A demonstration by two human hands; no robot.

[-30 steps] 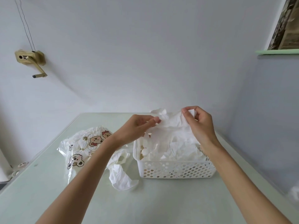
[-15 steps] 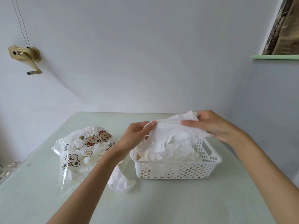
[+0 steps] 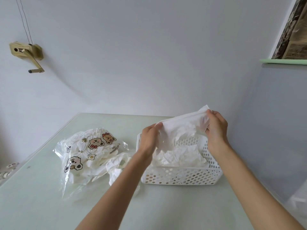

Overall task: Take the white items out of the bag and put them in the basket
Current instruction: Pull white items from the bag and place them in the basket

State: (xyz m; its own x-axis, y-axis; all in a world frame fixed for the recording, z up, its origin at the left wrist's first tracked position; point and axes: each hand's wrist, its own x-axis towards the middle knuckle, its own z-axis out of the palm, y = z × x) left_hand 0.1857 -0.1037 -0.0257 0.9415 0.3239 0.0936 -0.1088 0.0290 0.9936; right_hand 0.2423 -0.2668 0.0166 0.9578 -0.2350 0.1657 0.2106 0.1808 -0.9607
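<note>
Bag (image 3: 89, 155) crowds basket's (image 3: 181, 177) left; bare tabletop (image 3: 174, 208) in front.

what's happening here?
A person is moving white items from a bag into a basket. Both hands, left hand and right hand, hold a white sheet stretched over the white basket, which already holds crumpled white pieces. The cartoon-printed clear bag lies to its left on the table.

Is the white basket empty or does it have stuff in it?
It has stuff in it. Crumpled white items lie inside the basket, and both hands hold another white sheet stretched above it.
</note>
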